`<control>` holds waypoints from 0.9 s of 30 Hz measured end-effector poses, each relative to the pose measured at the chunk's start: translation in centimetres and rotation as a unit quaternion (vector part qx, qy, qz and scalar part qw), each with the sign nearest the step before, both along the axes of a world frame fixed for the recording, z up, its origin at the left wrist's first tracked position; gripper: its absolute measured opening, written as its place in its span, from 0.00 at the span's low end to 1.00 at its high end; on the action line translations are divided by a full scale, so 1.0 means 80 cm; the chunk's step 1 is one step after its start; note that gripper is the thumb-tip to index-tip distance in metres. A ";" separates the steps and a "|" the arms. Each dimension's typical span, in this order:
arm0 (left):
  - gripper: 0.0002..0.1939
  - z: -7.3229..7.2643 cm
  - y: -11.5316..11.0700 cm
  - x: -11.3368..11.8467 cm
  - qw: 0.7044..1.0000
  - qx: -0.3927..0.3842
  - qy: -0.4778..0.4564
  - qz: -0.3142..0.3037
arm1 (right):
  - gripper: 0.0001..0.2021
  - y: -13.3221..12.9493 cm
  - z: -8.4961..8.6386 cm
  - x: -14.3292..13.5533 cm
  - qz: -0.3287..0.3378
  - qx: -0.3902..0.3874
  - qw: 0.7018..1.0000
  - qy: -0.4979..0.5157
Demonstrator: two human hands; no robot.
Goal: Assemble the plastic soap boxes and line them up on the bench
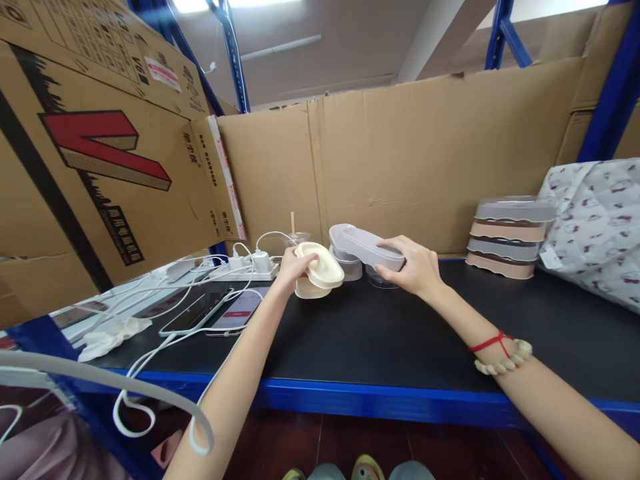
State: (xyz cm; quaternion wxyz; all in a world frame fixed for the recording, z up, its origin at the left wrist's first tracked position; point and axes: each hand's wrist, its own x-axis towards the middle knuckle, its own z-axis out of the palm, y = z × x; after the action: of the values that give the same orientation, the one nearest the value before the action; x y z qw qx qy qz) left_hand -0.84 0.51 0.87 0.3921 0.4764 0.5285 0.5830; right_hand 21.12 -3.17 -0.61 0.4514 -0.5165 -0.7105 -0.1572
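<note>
My left hand (294, 267) is closed on a cream oval dish (327, 268), thumb on top. Another cream piece (309, 289) shows just under it; whether the two are joined I cannot tell. My right hand (414, 265) grips the right end of a pale lilac-grey, long, rounded dish (369, 245), thumb below and fingers above. The far end of this dish overlaps similar grey containers (351, 270) standing on the black shelf surface. Beneath the gripped dish, a clear plastic piece (383, 279) is partly hidden.
Stacked pink and grey containers (506, 248) stand at right beside a white patterned bag (597, 227). Leftward lie two phones (235, 313), white cables, a power strip (245, 272) and a crumpled tissue (114, 337). A large cardboard box (115, 167) overhangs the left; cardboard (400, 167) backs the shelf.
</note>
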 end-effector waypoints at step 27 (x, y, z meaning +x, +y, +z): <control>0.10 -0.015 0.007 0.007 0.902 0.249 0.329 0.128 | 0.27 0.038 -0.002 -0.038 -0.065 -0.044 0.981 0.177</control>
State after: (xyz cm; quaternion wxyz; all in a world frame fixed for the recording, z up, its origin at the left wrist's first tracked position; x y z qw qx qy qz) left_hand -0.27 1.10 -0.34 -0.0138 0.6516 0.5213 0.5510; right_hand 18.12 -0.12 -0.75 0.5361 -0.6001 -0.5906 -0.0608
